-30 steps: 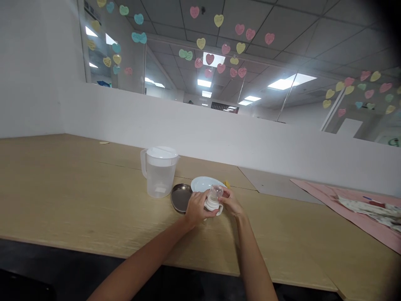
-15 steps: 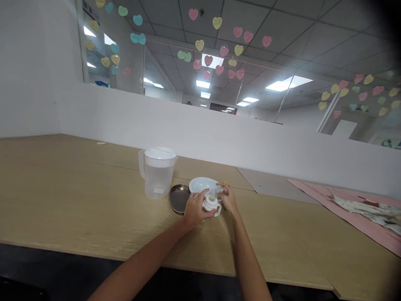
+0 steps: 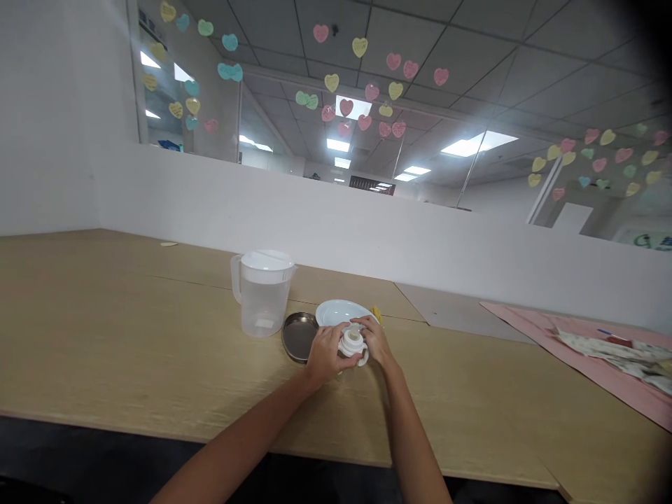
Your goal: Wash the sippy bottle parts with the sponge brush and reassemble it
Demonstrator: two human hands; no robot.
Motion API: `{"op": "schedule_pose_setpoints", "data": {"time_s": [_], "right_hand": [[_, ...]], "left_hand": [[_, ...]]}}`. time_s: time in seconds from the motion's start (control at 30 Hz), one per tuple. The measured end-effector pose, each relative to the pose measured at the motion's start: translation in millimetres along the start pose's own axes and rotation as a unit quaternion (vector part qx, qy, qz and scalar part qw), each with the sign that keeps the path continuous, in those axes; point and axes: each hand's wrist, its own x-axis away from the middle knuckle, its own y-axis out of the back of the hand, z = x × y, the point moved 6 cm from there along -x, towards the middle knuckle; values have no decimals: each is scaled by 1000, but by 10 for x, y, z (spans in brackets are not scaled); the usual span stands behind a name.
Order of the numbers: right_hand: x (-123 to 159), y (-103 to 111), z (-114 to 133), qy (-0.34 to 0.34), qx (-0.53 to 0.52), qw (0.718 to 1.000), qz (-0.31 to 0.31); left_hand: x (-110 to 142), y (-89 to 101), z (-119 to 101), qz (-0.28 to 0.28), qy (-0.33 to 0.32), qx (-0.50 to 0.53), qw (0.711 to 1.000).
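A white baby bottle with side handles and a pale nipple on top is held above the table at the middle. My left hand is closed around its left side, thumb across the front. Against its upper right side is my right hand, fingers curled around a clear cap at the nipple; the cap is mostly hidden by the fingers. Behind the hands lies a white oval dish. A round dark metal pan rests left of my left hand.
A clear plastic pitcher with a white lid stands left of the pan. Something yellow shows behind the dish's right edge. On the right, a pink cloth bears patterned fabric. A white wall with windows borders the wooden table.
My right hand has moved left with the clear cap, from beside the bottle to its nipple. The yellow thing behind the dish shows more. My left hand keeps its hold; the view has shifted slightly.
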Motion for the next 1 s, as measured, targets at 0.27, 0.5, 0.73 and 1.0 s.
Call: {"op": "schedule_pose_setpoints", "data": {"time_s": [0.27,0.5,0.73,1.0], "right_hand": [[2,26,-41,-41,3,999,-27],[14,28,110,-51,-118,991,-24],[103,-152,367,-12,-124,978,169],[145,-87,442,-5,-144,970,195]], "left_hand": [[11,4,6,-5,-6,-1,1000],[12,-5,12,-6,0,1,1000],[2,-16,39,20,21,36,999],[-14,-49,77,50,22,101,993]]}}
